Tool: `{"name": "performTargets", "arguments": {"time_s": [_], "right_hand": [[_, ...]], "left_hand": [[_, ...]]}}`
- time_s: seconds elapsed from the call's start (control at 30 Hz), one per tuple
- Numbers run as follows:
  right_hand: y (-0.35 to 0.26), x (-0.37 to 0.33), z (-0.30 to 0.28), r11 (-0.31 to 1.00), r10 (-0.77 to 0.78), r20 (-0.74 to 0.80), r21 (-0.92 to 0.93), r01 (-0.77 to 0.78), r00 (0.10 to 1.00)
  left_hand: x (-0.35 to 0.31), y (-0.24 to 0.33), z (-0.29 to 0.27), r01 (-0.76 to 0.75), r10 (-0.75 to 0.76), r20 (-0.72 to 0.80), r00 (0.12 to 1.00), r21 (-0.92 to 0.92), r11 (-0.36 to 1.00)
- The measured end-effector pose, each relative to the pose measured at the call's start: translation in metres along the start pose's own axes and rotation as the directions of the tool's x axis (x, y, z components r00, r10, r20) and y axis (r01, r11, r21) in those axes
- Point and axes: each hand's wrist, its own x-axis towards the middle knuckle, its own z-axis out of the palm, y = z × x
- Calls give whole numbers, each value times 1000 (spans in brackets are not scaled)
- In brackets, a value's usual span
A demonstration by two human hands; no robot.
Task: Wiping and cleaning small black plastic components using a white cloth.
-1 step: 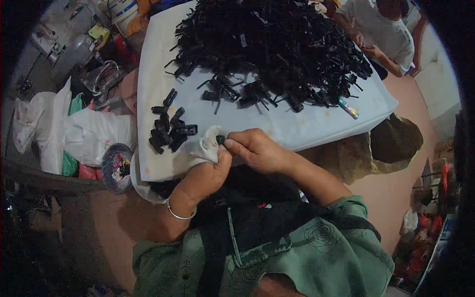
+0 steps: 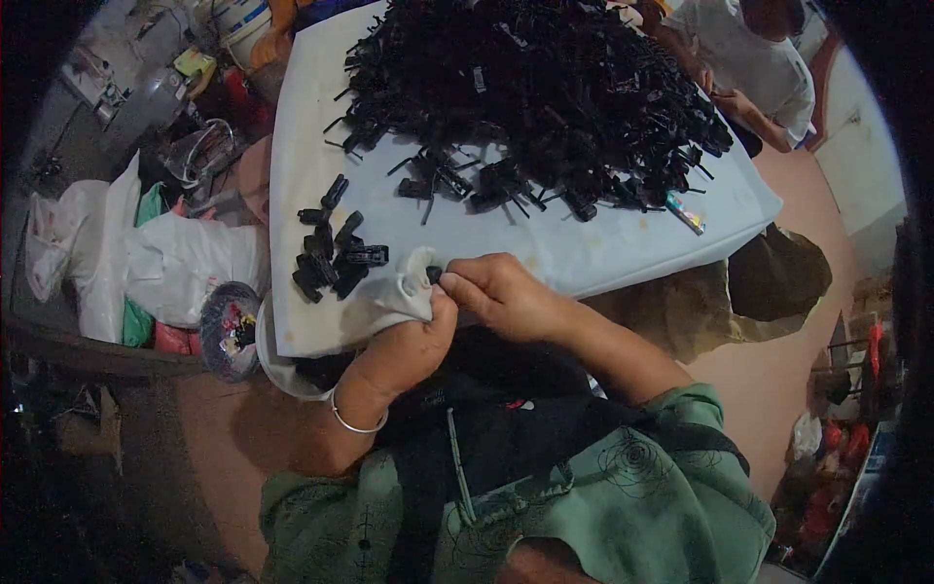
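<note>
Down near the middle of the frame, the left hand (image 2: 407, 343) is closed around a white cloth (image 2: 381, 294), and the right hand (image 2: 498, 295) pinches a small black part (image 2: 434, 274) against it with thumb and fingertips. Just up-left sits a little cluster of black parts (image 2: 331, 255) on the pale table (image 2: 623, 243). Further up, a huge pile (image 2: 525, 88) of them fills the top centre. White bags (image 2: 146, 258) lie at the left edge.
</note>
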Motion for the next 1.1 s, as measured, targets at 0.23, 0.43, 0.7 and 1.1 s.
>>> {"name": "performTargets", "arguments": {"time_s": [0.23, 0.43, 0.7, 1.1], "right_hand": [[8, 16, -6, 940, -177, -41, -303, 156, 983], [26, 61, -27, 550, -58, -283, -809, -206, 957], [18, 31, -29, 570, -173, -53, -819, 56, 984], [-8, -9, -16, 792, -490, 16, -410, 452, 872]], "left_hand": [[17, 4, -19, -49, 54, -10, 998, 277, 960], [36, -20, -49, -33, 52, -22, 998, 513, 858], [46, -9, -34, -308, 309, 8, 951, 133, 942], [25, -16, 2, 50, -49, 13, 999, -390, 920]]}}
